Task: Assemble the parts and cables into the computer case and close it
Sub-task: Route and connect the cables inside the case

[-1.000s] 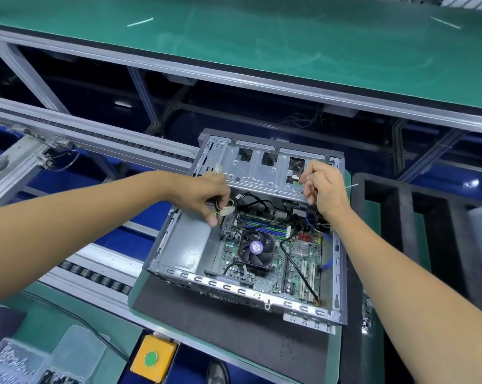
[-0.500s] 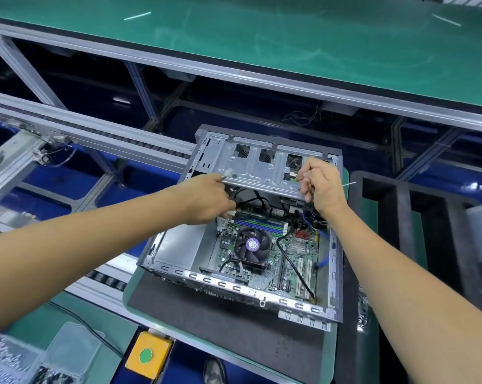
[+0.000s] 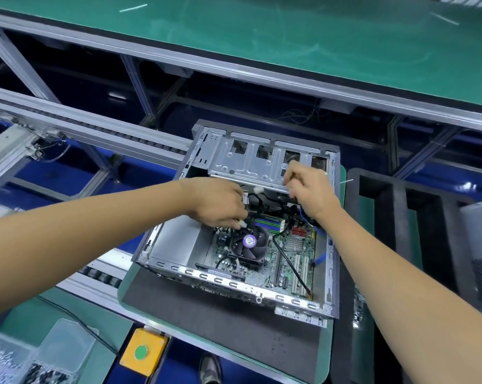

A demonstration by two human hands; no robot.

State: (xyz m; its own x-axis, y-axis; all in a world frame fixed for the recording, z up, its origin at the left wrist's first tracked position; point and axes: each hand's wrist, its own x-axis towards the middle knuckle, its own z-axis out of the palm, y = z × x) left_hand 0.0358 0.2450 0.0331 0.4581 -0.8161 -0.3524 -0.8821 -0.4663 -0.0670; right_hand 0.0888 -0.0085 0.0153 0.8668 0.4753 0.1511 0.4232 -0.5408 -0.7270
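fingers [image 3: 235, 223] of the left hand [image 3: 217, 203] now pinch a white connector [image 3: 241, 224] lower, by the fan [image 3: 249, 242]; right hand [image 3: 309, 189] grips cabling at the case [image 3: 234, 284]'s 12 o'clock, mid-counter: routing underway.

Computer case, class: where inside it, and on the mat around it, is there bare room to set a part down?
Inside the computer case, the bare metal floor left of the motherboard. Outside, the black mat before the case. Crowded: around the CPU fan and under the drive cage, where both hands work cables.

One open computer case [image 3: 234, 286], one cooler fan [image 3: 248, 245], two hands.
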